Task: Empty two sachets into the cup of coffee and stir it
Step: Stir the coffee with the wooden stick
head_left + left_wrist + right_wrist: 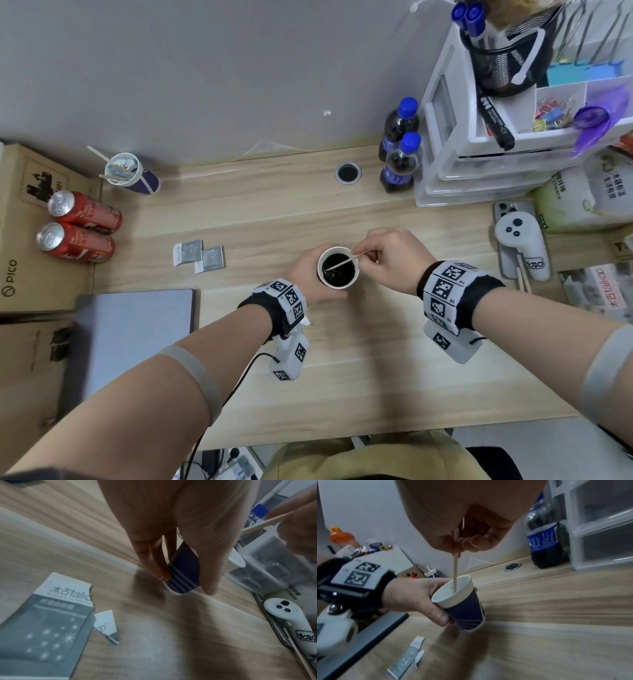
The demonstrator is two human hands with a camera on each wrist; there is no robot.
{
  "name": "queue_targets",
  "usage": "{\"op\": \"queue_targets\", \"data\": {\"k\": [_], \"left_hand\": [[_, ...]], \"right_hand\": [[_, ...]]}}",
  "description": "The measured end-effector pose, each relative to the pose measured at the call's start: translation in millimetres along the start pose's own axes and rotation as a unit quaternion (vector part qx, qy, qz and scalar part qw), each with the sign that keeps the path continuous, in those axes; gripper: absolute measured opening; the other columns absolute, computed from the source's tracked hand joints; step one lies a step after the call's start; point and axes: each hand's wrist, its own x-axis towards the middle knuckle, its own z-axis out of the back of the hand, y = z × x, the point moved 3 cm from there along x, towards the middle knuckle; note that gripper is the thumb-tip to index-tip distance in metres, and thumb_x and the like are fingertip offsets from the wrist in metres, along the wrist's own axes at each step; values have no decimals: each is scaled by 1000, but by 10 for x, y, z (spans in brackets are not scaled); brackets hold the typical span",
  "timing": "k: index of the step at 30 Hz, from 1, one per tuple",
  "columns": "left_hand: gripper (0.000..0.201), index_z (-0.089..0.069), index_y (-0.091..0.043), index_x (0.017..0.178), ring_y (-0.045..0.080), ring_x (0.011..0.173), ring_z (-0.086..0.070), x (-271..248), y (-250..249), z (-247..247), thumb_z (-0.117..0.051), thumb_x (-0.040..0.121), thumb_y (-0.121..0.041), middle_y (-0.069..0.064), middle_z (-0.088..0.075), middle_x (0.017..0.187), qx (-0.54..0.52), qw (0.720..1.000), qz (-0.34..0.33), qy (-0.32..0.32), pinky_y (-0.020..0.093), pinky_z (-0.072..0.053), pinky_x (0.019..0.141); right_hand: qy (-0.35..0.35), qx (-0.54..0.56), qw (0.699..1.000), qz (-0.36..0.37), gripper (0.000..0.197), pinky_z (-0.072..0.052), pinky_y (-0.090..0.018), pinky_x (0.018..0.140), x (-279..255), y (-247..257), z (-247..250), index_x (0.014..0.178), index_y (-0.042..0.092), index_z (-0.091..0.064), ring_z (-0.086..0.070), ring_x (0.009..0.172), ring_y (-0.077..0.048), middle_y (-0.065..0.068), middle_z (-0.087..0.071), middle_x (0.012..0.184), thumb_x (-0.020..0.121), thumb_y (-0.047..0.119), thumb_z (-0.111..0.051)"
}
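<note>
The wooden desk (274, 212) carries the paper cup (338, 270) near its middle, filled with dark coffee. The left hand (305, 274) wraps round the cup's left side, thumb and fingers curled against the blue wall. The right hand (390, 260), just right of the cup, pinches a thin wooden stirrer (346, 261) whose lower end dips into the coffee. Two torn grey sachets (198, 255) lie flat on the desk well left of the cup, touching each other.
</note>
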Motion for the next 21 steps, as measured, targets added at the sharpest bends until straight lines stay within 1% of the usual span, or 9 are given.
{"op": "queue_targets", "data": {"k": [1,2,6,8,10,13,15,18,21], "left_hand": [[95,-55,-27,133,13,109,-65,9,21,-8,-90,46,-35,-6,-68,118,-8,1000,5,0,35,-52,97],[101,-51,-28,137,13,111,-64,16,42,-13,-90,44,-38,-5,-68,120,-13,1000,11,-1,36,-51,99],[112,-40,-27,147,12,119,-60,44,94,-43,-94,49,-30,-3,-64,128,-31,999,23,16,30,-45,105],[114,-40,-25,146,12,119,-60,57,102,-69,-94,46,-33,-4,-65,127,-44,999,20,24,28,-45,104],[101,-51,-24,137,10,113,-64,84,108,-94,-93,46,-36,-6,-68,120,-26,999,14,22,32,-49,100],[75,-63,-24,121,8,98,-65,64,59,-78,-94,53,-22,-10,-70,106,-3,1000,-1,6,23,-48,88],[72,-65,-26,120,10,100,-65,39,46,-73,-94,54,-19,-9,-70,107,1,1000,-14,-2,23,-49,88],[71,-64,-31,118,11,101,-65,21,62,-86,-92,53,-27,-11,-70,107,29,999,-19,-3,26,-50,88],[54,-60,-42,103,7,87,-64,25,43,-110,-86,55,-37,-20,-65,90,75,997,-14,5,16,-46,73]], "right_hand": [[10,-15,1000,-3,21,-52,-34,66,8,-1,-41,81,15,-77,-54,60,-14,4,-61,66,75,20,-58],[16,-18,1000,-8,21,-52,-36,68,12,-3,-79,85,15,-77,-54,62,-17,3,-62,68,77,20,-58],[33,2,999,-7,20,-52,-36,77,35,56,-162,99,16,-77,-60,74,-18,0,-70,83,89,21,-60],[44,-3,999,-12,22,-51,-37,79,52,79,-179,104,17,-75,-64,82,-22,-2,-72,89,92,24,-58],[52,-12,998,-19,23,-51,-39,81,70,86,-191,106,18,-74,-64,87,-24,-3,-73,94,94,25,-56],[55,-57,996,-28,26,-51,-41,81,74,97,-178,103,18,-72,-65,93,-27,-3,-73,99,97,28,-48],[63,-110,991,-34,30,-50,-40,77,68,81,-153,98,17,-69,-64,91,-28,-2,-71,98,98,29,-42],[85,-153,984,-27,32,-50,-40,75,64,74,-156,95,17,-66,-64,88,-30,-2,-70,96,97,31,-37],[115,-101,988,-13,30,-51,-39,79,67,121,-207,96,19,-69,-64,89,-26,-1,-72,95,95,31,-42]]}}
